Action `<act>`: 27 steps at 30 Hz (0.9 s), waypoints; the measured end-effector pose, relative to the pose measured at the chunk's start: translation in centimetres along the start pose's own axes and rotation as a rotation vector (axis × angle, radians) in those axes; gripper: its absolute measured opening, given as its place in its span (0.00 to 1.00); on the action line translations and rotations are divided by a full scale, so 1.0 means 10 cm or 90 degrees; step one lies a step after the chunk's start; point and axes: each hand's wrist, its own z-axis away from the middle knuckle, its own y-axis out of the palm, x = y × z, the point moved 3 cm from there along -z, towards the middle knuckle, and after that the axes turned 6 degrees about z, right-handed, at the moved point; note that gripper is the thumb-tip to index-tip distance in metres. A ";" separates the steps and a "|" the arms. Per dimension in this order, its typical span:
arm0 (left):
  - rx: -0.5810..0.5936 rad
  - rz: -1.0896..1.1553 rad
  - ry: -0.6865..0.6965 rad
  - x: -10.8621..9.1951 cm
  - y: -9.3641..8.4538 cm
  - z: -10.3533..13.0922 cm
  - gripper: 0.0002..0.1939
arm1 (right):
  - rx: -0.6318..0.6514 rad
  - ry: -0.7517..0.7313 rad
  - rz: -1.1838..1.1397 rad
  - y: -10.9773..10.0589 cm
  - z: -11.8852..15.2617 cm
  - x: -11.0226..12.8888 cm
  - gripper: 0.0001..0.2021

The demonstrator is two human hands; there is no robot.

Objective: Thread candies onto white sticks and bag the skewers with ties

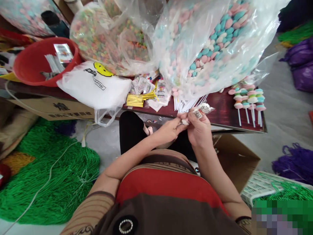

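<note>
In front of my lap, at the table's front edge, both my hands meet at a small clear plastic packet with printing on it. My right hand is closed round the packet, thumb on top. The fingers of my left hand are pinched together at its lower end, where a small pale piece shows; what that piece is, I cannot tell. Just beyond lies a fan of white sticks. Finished-looking candy sticks, threaded with pastel discs, lie at the table's right end.
Large clear bags of pastel candies and small multicoloured candies line the back. Left of my hands are yellow twist ties, printed packets, a white carrier bag and a red basin. An open cardboard box stands below right.
</note>
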 end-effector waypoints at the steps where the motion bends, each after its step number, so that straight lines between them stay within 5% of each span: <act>1: -0.079 -0.116 0.034 0.00 -0.07 -0.02 0.07 | -0.030 -0.012 -0.005 0.02 -0.03 -0.03 0.20; 4: -0.174 -0.260 0.074 -0.04 -0.19 -0.03 0.04 | -0.029 -0.026 0.006 0.03 -0.09 -0.05 0.20; 8: 0.055 0.058 0.008 -0.07 -0.20 0.00 0.17 | 0.150 0.007 0.081 -0.04 -0.09 0.11 0.26; 11: 0.159 0.231 -0.044 -0.07 -0.17 0.02 0.23 | 0.154 0.005 0.087 -0.06 -0.11 0.17 0.27; 16: -0.174 -0.131 0.052 -0.05 -0.27 -0.01 0.07 | -0.037 -0.071 0.141 0.05 -0.21 0.03 0.19; 19: -0.261 -0.212 0.050 -0.04 -0.40 0.01 0.06 | -0.002 -0.065 0.197 0.15 -0.31 -0.03 0.18; 23: -0.311 0.107 0.033 -0.02 -0.73 0.06 0.11 | 0.154 -0.064 0.310 0.30 -0.57 -0.01 0.19; 27: -0.430 0.411 0.079 -0.08 -1.03 0.10 0.17 | 0.128 -0.160 0.597 0.54 -0.87 -0.02 0.14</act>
